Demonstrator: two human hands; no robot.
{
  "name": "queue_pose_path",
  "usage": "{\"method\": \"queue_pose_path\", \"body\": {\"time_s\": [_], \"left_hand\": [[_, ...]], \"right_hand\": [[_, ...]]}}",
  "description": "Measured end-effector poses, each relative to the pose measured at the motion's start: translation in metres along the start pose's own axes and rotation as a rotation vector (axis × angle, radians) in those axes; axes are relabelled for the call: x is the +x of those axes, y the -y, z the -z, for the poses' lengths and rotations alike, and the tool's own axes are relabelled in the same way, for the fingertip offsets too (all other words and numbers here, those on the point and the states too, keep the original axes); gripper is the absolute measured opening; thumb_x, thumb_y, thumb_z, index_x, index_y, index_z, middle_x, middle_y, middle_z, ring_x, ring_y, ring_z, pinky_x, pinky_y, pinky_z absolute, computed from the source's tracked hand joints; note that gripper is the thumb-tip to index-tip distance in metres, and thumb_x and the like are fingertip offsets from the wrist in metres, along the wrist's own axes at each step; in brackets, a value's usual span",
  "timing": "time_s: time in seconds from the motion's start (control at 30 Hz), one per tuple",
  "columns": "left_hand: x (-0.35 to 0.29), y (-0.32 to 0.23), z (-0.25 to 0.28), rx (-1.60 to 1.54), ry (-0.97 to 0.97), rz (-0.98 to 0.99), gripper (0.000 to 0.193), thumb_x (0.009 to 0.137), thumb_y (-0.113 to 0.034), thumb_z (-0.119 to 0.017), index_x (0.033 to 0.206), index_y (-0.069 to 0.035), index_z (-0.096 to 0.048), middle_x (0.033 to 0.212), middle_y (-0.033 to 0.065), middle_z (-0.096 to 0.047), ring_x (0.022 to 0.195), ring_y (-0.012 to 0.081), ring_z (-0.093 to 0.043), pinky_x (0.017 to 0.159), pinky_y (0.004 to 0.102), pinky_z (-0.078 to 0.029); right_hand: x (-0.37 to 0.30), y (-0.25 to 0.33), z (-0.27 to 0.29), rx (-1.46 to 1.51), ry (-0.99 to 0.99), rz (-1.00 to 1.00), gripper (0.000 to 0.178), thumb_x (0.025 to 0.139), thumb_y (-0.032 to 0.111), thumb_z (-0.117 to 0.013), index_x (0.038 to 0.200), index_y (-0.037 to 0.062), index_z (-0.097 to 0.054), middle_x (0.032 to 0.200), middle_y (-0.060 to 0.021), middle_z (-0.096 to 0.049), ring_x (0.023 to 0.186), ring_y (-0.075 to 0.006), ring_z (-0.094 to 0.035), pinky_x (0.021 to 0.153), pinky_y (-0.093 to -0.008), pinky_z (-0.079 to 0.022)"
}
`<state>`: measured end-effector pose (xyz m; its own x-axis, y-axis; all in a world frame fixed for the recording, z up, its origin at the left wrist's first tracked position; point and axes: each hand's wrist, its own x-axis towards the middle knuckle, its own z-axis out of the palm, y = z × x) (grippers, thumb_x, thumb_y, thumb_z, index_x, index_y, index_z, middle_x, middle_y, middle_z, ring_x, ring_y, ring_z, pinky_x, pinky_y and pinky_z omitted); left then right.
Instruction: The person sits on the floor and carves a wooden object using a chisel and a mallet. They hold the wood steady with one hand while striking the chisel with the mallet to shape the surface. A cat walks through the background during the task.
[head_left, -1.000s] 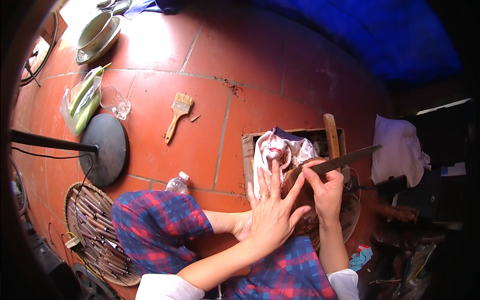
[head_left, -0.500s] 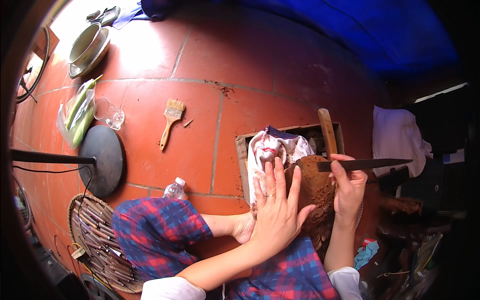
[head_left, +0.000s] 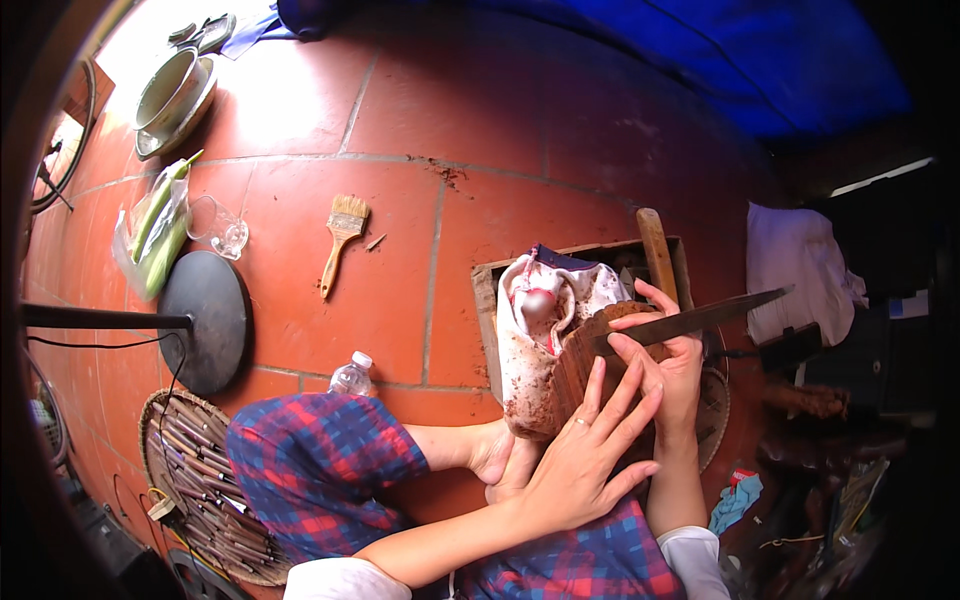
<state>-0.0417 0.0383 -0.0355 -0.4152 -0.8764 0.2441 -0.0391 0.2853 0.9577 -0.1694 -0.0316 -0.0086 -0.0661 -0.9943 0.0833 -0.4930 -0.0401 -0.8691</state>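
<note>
My right hand (head_left: 672, 375) grips a flat, dark, tapering metal blade (head_left: 710, 318), its tip pointing to the right and slightly up. Beneath the blade is a brown carved wooden piece (head_left: 572, 378), largely hidden behind my hands. My left hand (head_left: 590, 455) lies over the wood's near side, fingers stretched and spread, holding nothing. Under the wood, a stained white cloth (head_left: 528, 375) drapes over a wooden box (head_left: 484, 300). A round shiny knob (head_left: 540, 303) shows in the cloth's folds. From the box a wooden handle (head_left: 656, 255) sticks up.
On the red tiled floor lie a paintbrush (head_left: 344, 240), a plastic bottle (head_left: 352, 376) and a clear cup (head_left: 222, 230). At left are a black round stand base (head_left: 210, 325) and a basket of several slim tools (head_left: 205, 480). A pale cloth (head_left: 800, 270) is at right.
My left hand has slid right and nearer, off the cloth. The wooden piece has turned, showing a smoother side. The blade has moved slightly left, its tip swinging farther away.
</note>
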Motion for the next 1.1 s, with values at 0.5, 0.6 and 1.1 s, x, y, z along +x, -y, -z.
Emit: {"method": "queue_pose_path", "body": {"time_s": [0.5,0.6,1.1], "left_hand": [[0.014,-0.001,0.006,-0.051,-0.087,0.101,0.084,0.087,-0.033,-0.061,0.146,0.001,-0.012,0.151,0.0294,-0.005,0.139,0.0443,-0.009,0.112,0.0447,-0.02],[0.034,0.002,0.003,-0.11,-0.131,0.108,0.083,0.088,-0.03,-0.061,0.146,0.001,-0.011,0.15,0.0296,-0.005,0.14,0.0439,-0.008,0.112,0.0446,-0.02],[0.029,0.003,0.012,-0.094,-0.073,0.086,0.078,0.09,-0.034,-0.057,0.146,0.0,-0.014,0.151,0.0266,-0.008,0.14,0.0429,-0.007,0.112,0.047,-0.021]], "right_hand": [[0.007,-0.022,-0.003,-0.083,0.193,0.072,0.004,0.081,0.002,-0.065,0.084,0.0006,-0.065,0.081,-0.0016,-0.062,0.073,-0.008,-0.057,0.064,-0.023,-0.047],[0.017,-0.008,-0.013,0.272,0.129,-0.285,0.004,0.08,0.002,-0.065,0.083,0.0001,-0.065,0.083,-0.0012,-0.061,0.073,-0.0067,-0.056,0.064,-0.0219,-0.046],[0.016,-0.02,-0.003,0.111,0.163,-0.088,0.004,0.082,0.004,-0.065,0.083,0.0006,-0.065,0.078,-0.0014,-0.062,0.073,-0.0094,-0.056,0.068,-0.0248,-0.046]]}}
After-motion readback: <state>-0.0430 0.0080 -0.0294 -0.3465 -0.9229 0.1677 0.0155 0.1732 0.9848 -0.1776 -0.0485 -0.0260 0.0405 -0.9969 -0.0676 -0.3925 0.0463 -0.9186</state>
